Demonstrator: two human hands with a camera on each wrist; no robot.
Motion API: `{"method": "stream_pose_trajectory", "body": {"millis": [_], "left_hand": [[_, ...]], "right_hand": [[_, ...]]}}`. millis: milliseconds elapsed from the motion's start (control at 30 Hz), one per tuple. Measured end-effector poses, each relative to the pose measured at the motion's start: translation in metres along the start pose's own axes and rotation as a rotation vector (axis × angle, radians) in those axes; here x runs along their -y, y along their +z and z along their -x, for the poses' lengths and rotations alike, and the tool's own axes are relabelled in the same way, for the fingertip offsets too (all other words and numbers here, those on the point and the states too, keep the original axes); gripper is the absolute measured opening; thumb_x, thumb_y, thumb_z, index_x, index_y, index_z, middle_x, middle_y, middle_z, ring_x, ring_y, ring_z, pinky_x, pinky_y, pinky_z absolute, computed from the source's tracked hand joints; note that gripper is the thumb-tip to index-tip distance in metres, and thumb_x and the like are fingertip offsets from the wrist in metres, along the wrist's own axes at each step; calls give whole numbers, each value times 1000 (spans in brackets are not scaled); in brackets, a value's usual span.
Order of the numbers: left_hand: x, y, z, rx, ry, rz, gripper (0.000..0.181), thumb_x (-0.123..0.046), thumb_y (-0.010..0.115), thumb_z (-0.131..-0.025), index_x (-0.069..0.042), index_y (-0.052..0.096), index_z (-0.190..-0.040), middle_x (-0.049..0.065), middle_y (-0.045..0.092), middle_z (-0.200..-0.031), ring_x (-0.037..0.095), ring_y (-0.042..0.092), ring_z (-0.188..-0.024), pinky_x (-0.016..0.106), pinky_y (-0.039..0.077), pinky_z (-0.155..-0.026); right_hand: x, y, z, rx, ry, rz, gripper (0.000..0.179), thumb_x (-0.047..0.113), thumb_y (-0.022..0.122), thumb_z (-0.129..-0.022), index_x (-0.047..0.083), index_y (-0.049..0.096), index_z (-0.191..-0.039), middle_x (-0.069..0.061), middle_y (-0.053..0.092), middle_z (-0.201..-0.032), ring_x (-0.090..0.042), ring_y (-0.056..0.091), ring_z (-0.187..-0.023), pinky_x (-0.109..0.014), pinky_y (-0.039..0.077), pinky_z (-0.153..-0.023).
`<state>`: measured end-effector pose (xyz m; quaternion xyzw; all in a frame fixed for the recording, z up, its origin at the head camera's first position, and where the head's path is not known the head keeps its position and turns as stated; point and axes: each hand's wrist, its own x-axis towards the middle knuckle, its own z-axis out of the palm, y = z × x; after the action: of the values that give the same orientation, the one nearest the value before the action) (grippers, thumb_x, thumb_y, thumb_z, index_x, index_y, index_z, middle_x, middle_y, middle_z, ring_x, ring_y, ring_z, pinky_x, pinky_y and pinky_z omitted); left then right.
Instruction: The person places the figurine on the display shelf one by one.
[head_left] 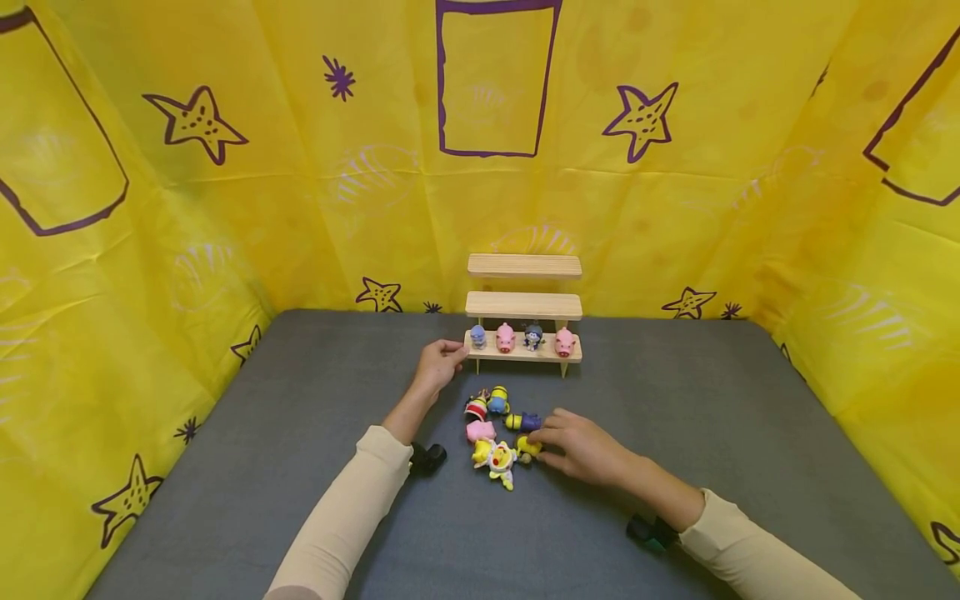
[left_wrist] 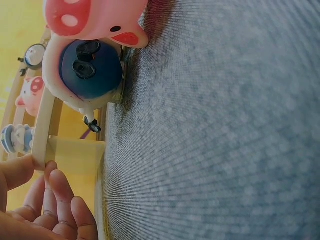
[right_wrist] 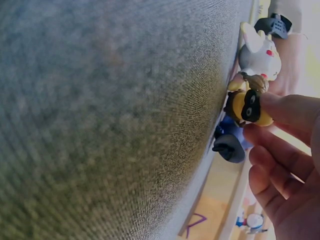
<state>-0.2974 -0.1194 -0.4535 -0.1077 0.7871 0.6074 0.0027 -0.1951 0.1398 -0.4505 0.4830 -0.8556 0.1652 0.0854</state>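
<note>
In the head view my left hand (head_left: 439, 367) pinches the left end of the lowest tier of a wooden three-step display stand (head_left: 525, 306). Thumb and fingertips meet at that board's end in the left wrist view. Along this tier stand a small blue figure (head_left: 477, 337), a pink pig (head_left: 506, 339), a dark-blue figure (head_left: 533, 337) and another pink pig (head_left: 565, 342). My right hand (head_left: 583, 447) pinches a yellow minion figure (right_wrist: 254, 109) with a black eye mask between thumb and index finger, low over the table at the right of a loose cluster of toys.
The cluster holds a minion lying on its side (head_left: 522, 422), a blue-and-yellow minion (head_left: 498, 400), a red-and-white striped figure (head_left: 476, 407), a pink pig (head_left: 480, 431) and a white-and-yellow figure (head_left: 501, 460). Yellow printed cloth (head_left: 480, 208) encloses the grey table (head_left: 337, 367).
</note>
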Motion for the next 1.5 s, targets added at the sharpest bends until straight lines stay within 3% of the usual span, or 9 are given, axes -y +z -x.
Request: {"method": "stream_pose_trajectory", "body": {"millis": [233, 600, 833, 967, 1200, 1367, 1500], "left_hand": [[1, -1, 0, -4, -1, 2, 26, -16, 65, -94, 2, 66, -112, 14, 69, -95, 14, 59, -71, 21, 42, -60], [2, 0, 0, -8, 6, 0, 26, -16, 65, -94, 3, 66, -112, 14, 69, -94, 13, 59, -70, 21, 42, -60], [2, 0, -1, -5, 11, 4, 26, -15, 64, -94, 4, 66, -112, 18, 70, -98, 17, 61, -74, 21, 42, -61], [1, 0, -1, -4, 10, 1, 26, -15, 65, -94, 4, 66, -112, 18, 69, -98, 15, 59, -71, 21, 42, -60], [2, -1, -1, 0, 5, 1, 27, -16, 65, -94, 4, 65, -112, 19, 68, -99, 12, 57, -69, 21, 42, -60], [2, 0, -1, -4, 6, -2, 27, -16, 65, -94, 3, 65, -113, 16, 68, -96, 12, 58, -70, 20, 43, -61], [3, 0, -1, -7, 10, -4, 27, -16, 65, -94, 3, 65, -112, 14, 67, -93, 14, 58, -71, 20, 43, -61]], "right_hand": [[0, 0, -1, -19, -4, -25, 18, 18, 73, -87, 17, 74, -105, 7, 67, -90, -6, 48, -78, -17, 40, -66], [-3, 0, -6, -43, 46, -101, 15, 17, 73, -88, 14, 74, -102, 6, 70, -90, -6, 56, -82, -21, 48, -70], [-5, 1, -8, -183, -72, -83, 11, 12, 78, -81, 13, 76, -91, 5, 70, -85, -7, 57, -77, -20, 48, -68], [-6, 1, -10, -223, -104, -74, 11, 10, 80, -78, 13, 76, -88, 4, 70, -85, -10, 59, -80, -21, 49, -70], [-6, -13, -14, -220, 8, -190, 10, 7, 78, -80, 12, 76, -88, 3, 73, -89, -12, 62, -84, -26, 52, -73], [-9, -27, -19, -234, 107, -276, 11, 4, 77, -79, 11, 75, -87, 0, 74, -87, -16, 63, -80, -29, 52, -65], [-11, -39, -25, -226, 197, -301, 8, 6, 77, -81, 10, 76, -87, 0, 74, -84, -10, 59, -72, -26, 50, -61]]}}
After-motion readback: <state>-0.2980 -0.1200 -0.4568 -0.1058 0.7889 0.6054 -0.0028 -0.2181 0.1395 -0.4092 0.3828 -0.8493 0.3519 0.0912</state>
